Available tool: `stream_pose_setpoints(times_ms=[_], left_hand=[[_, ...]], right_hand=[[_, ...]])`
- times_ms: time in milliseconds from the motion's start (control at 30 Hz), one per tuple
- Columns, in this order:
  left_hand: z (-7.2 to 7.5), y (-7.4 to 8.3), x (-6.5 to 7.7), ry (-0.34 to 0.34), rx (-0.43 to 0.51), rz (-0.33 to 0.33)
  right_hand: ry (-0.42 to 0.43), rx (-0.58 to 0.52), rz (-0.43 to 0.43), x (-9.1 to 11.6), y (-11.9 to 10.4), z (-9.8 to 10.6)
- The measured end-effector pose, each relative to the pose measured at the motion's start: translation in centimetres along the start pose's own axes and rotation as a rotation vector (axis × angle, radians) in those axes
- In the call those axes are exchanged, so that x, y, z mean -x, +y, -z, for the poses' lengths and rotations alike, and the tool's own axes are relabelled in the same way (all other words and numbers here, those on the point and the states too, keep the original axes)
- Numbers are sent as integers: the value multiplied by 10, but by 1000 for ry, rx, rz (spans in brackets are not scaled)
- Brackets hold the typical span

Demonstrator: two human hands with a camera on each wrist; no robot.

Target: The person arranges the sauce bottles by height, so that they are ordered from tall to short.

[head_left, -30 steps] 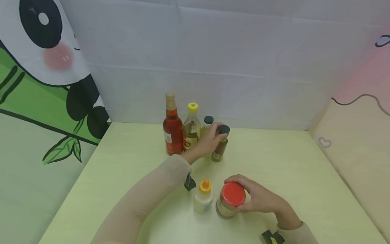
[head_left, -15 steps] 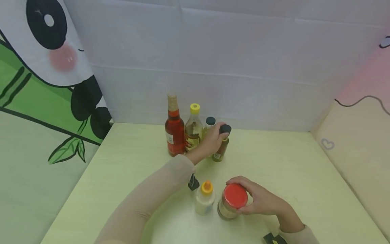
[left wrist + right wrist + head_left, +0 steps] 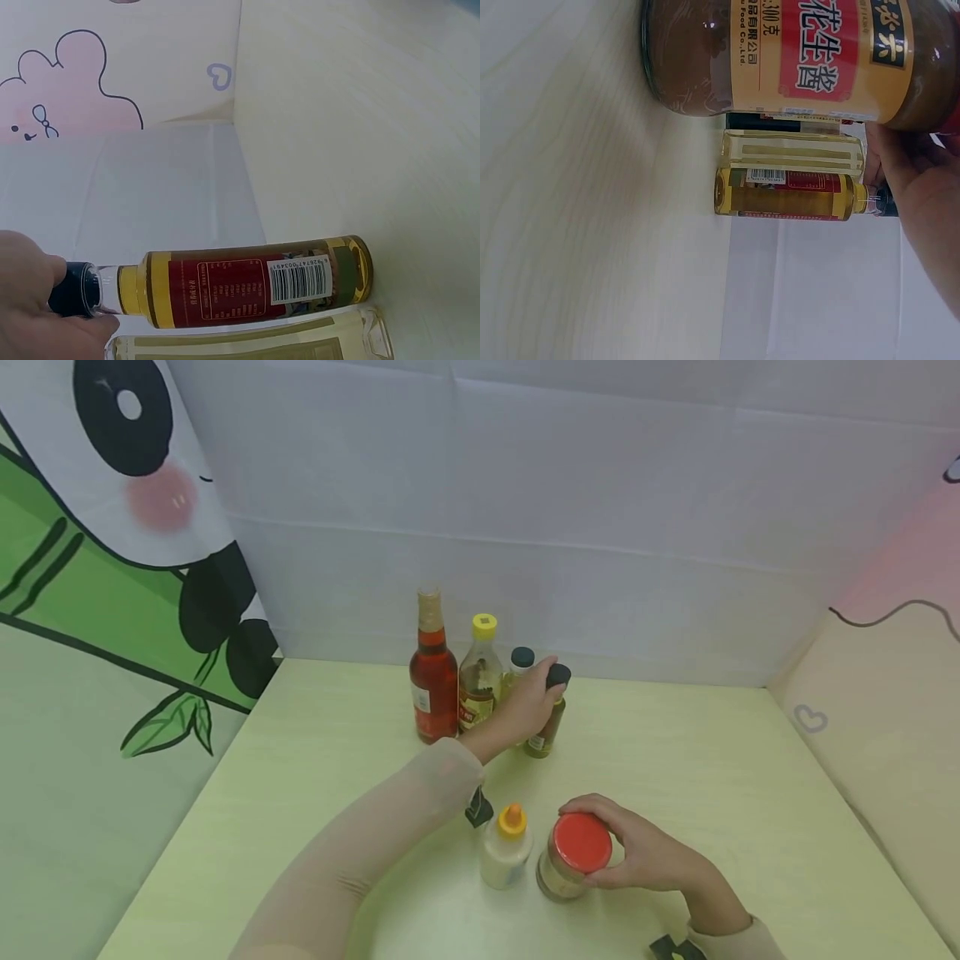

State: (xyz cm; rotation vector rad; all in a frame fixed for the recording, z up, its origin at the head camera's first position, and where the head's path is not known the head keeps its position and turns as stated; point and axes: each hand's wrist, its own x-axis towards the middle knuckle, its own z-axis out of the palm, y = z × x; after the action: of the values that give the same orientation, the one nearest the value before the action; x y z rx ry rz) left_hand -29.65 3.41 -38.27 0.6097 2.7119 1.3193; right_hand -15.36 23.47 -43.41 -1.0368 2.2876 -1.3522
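At the back of the table, my left hand (image 3: 525,703) pinches the dark cap of a small oil bottle (image 3: 550,727) between thumb and fingers. The left wrist view shows this bottle's red label and barcode (image 3: 300,280). Nearer to me, my right hand (image 3: 645,850) grips a peanut butter jar (image 3: 558,881) just below its red lid (image 3: 582,842). In the right wrist view the jar's brown contents and tan-and-red label (image 3: 821,52) fill the top. A white squeeze bottle (image 3: 504,860) with an orange nozzle stands left of the jar.
Left of the oil bottle stand a tall red bottle (image 3: 434,693), a yellow-capped bottle (image 3: 477,681) and a pale oil bottle (image 3: 522,660) with a dark cap, partly behind my left hand. A white cloth wall (image 3: 600,527) rises behind the table (image 3: 712,760).
The head view has shifted slightly, so everything appears a little further right. Both hands keep their holds on the oil bottle and the jar, which stay in place.
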Motion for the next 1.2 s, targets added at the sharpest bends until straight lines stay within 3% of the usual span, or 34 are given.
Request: stream_pose_setpoints(times_ms=[167,433,767,1200], left_hand=[[1,0,0,0,-17,-47],[7,-4,5,-35,32,-120],[14,-8,16,-22,5,-261],[25,-8,33,15,33,-332]], right_hand=[[-2,-2,10,0,2,-1],[1,-10,10,0,3,-1],[1,-6,15,-1,3,-1],[10,-9,62,0,8,-3]])
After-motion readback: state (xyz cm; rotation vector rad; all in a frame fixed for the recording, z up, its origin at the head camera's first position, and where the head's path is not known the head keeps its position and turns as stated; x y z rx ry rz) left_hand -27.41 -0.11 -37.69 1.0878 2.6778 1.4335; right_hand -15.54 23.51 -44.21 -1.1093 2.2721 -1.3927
